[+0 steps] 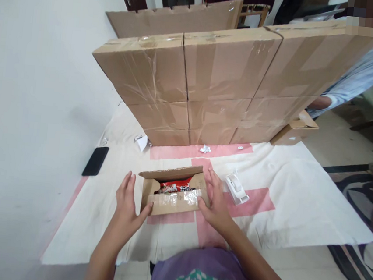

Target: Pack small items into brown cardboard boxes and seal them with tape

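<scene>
A small cardboard box (170, 206) with its lid flap raised at the back sits on the cloth in front of me. Inside it lies a red printed packet (177, 185), partly covered by the box walls. Shiny clear tape crosses the box's front. At the left end, my left hand (126, 213) is open, its thumb at the front corner and its fingers apart from the box. My right hand (215, 204) is open around the right end, thumb against the front and fingers stretched out along the side. A white tape dispenser (236, 188) lies just right of that hand.
Taped cardboard boxes (226, 69) form a tall stack behind the work area. An open carton (294, 130) stands at its right, near another person's hand (320, 102). A black phone (95, 161) and silvery scraps (206, 149) lie on the cloth; a wall rises left.
</scene>
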Action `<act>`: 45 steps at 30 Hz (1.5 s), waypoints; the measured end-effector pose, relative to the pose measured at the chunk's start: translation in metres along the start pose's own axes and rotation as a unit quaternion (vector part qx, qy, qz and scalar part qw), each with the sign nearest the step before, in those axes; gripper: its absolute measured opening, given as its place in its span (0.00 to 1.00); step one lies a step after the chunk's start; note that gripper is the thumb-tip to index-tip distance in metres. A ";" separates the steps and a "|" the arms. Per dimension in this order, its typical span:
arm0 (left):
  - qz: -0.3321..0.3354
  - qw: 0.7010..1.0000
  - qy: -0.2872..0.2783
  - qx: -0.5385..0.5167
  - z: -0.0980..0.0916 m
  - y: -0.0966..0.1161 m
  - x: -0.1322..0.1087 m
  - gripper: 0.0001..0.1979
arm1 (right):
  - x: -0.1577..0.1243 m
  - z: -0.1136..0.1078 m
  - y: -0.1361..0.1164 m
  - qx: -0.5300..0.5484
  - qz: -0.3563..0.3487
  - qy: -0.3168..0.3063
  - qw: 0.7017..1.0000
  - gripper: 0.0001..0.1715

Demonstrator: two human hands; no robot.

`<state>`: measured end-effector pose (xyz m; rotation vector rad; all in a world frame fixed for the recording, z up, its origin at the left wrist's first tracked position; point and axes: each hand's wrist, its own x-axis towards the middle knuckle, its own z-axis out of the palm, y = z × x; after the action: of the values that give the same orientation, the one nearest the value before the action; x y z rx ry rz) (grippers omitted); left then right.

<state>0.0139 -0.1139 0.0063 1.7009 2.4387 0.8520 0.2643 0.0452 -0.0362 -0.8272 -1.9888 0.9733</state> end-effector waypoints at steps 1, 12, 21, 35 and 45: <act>0.028 0.999 -0.004 0.015 0.002 0.000 0.003 0.47 | 0.002 0.001 -0.002 -0.007 -0.005 -0.018 1.000 0.49; 0.107 0.981 -0.083 0.137 0.000 -0.007 -0.008 0.23 | -0.020 0.017 0.001 -0.088 -0.089 0.069 0.990 0.33; 0.091 0.970 -0.078 0.210 0.007 0.015 -0.012 0.27 | -0.004 0.004 0.001 -0.075 -0.099 0.015 0.992 0.23; 0.165 0.983 0.076 -0.038 0.052 0.090 -0.038 0.22 | -0.015 -0.118 0.075 -0.035 0.312 0.038 0.949 0.27; 0.176 0.961 -0.112 -0.180 0.246 0.181 0.021 0.49 | -0.003 -0.113 0.086 0.074 0.351 0.024 0.933 0.16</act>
<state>0.2438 0.0487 -0.1130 1.9791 1.7361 0.9976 0.3792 0.1256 -0.0618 -1.5057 -1.5551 1.4569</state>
